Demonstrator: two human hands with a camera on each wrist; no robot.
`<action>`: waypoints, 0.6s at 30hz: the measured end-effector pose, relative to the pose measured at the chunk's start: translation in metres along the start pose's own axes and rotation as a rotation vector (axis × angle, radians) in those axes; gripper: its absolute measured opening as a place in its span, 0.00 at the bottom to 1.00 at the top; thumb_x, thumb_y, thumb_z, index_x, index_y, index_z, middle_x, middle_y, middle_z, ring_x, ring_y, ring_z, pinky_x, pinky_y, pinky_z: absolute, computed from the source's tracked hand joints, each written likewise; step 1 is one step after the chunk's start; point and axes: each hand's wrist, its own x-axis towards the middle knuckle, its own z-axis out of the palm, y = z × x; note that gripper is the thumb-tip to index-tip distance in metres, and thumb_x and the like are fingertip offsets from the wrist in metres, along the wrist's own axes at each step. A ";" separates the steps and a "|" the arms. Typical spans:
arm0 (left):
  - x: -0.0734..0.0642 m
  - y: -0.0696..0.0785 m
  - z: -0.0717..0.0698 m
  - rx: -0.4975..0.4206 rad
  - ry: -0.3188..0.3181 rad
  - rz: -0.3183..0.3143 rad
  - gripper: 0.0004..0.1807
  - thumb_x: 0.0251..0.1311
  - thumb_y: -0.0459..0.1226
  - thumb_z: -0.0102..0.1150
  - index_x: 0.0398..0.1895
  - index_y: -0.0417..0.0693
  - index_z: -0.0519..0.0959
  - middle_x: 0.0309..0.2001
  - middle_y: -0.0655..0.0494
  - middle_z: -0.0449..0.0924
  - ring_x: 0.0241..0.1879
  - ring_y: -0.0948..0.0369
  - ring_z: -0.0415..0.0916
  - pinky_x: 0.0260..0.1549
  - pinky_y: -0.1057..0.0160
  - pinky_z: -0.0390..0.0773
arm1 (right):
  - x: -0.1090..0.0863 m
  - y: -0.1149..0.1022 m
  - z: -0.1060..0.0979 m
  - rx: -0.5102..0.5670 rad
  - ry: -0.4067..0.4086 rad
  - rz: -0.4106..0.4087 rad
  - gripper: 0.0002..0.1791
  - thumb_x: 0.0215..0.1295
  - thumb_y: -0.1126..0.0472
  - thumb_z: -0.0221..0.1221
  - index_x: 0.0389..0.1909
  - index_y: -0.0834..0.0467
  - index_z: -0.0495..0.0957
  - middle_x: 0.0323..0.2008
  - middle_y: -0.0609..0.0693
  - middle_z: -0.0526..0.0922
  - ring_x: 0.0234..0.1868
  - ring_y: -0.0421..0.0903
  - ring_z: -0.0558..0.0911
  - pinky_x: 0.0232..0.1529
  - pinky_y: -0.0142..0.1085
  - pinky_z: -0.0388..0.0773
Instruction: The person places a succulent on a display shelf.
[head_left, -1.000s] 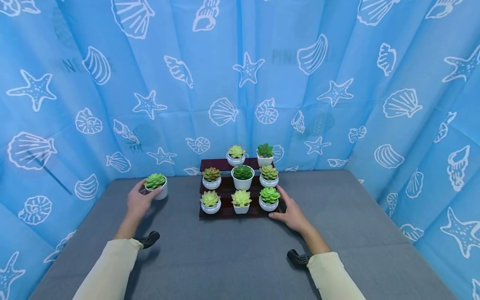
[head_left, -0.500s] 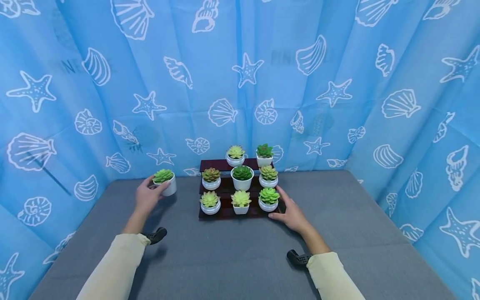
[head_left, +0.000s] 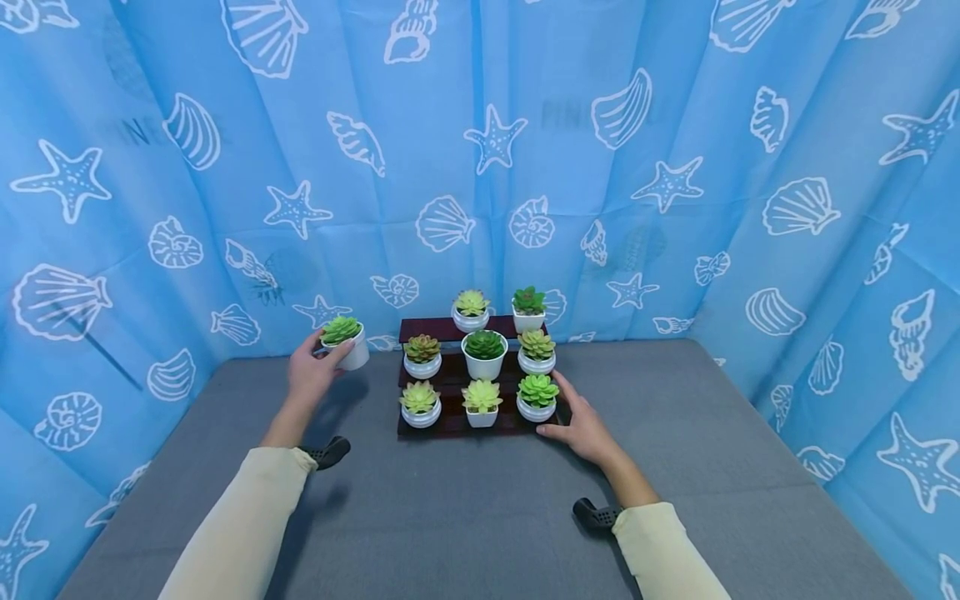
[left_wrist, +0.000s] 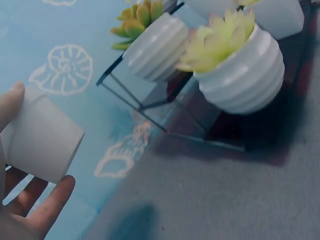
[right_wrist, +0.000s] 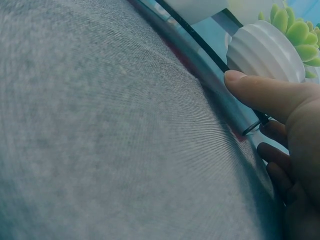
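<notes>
My left hand (head_left: 311, 372) holds a potted succulent (head_left: 356, 350) in a smooth white pot, thumb on one side and fingers on the other. The pot is tilted and raised off the table, left of a dark three-tier plant rack (head_left: 450, 427). In the left wrist view the same white pot (left_wrist: 42, 137) shows between thumb and fingertips; its plant is out of sight. At the rack's front right corner, my right hand (head_left: 588, 429) grips the frame, its thumb on the front edge. Beside that thumb sits a bright green succulent (head_left: 538, 392) in a ribbed white pot (right_wrist: 267, 52).
Several potted succulents fill the lower and middle tiers. On the top tier (head_left: 427, 328) stand two, a pale one (head_left: 471, 308) and a dark green one (head_left: 528, 307), leaving bare shelf at its left end. Grey cloth (head_left: 480, 517) covers the table; a blue shell-print curtain (head_left: 450, 108) hangs behind.
The left hand has carried its potted succulent rightward and up, closer to the rack, and the pot has tilted more. The right hand and the rack stay in place.
</notes>
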 end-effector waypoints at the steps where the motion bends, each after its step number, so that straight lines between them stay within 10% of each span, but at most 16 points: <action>1: 0.000 0.002 0.002 -0.008 -0.006 0.002 0.41 0.62 0.51 0.62 0.74 0.45 0.60 0.63 0.38 0.66 0.59 0.46 0.68 0.50 0.46 0.77 | 0.000 0.000 0.000 0.000 0.000 -0.001 0.55 0.54 0.56 0.72 0.77 0.54 0.48 0.65 0.65 0.68 0.66 0.63 0.65 0.62 0.62 0.60; 18: 0.010 0.032 0.039 -0.055 -0.026 0.031 0.41 0.62 0.52 0.63 0.73 0.46 0.61 0.63 0.40 0.66 0.59 0.46 0.69 0.49 0.47 0.78 | 0.000 -0.001 -0.001 -0.004 0.000 0.008 0.55 0.54 0.55 0.72 0.77 0.53 0.48 0.67 0.64 0.65 0.66 0.63 0.64 0.62 0.62 0.59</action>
